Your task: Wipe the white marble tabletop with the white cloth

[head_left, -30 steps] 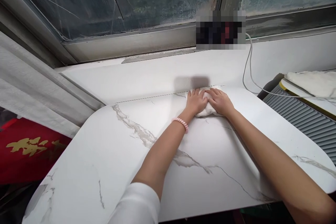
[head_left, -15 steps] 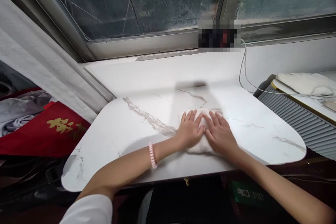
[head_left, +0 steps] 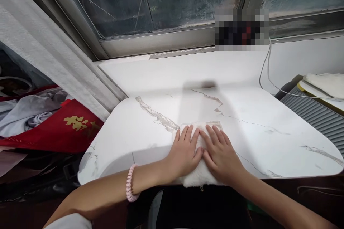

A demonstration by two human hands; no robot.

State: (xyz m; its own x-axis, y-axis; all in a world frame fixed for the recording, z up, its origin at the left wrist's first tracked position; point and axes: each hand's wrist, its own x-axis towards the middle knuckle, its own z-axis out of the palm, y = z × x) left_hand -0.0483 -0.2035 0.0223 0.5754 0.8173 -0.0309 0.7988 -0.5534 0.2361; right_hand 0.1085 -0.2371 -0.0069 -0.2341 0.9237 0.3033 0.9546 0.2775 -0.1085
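A fluffy white cloth lies folded flat at the front edge of the white marbled tabletop. Pressing on its left half is my left hand, palm down with the fingers stretched out. My right hand rests flat on the right half, fingers spread and pointing away from me. The two thumbs nearly meet in the middle of the cloth. The palms hide part of it. A pink coiled band circles my left wrist.
A window and a white sill run behind the table. On the left hang a pale curtain and a red cloth with gold characters. A white cable drops at the right, near a grey ribbed surface.
Both hands have slid the cloth toward me, from the middle of the tabletop to its front edge. The camera view has shifted slightly left.
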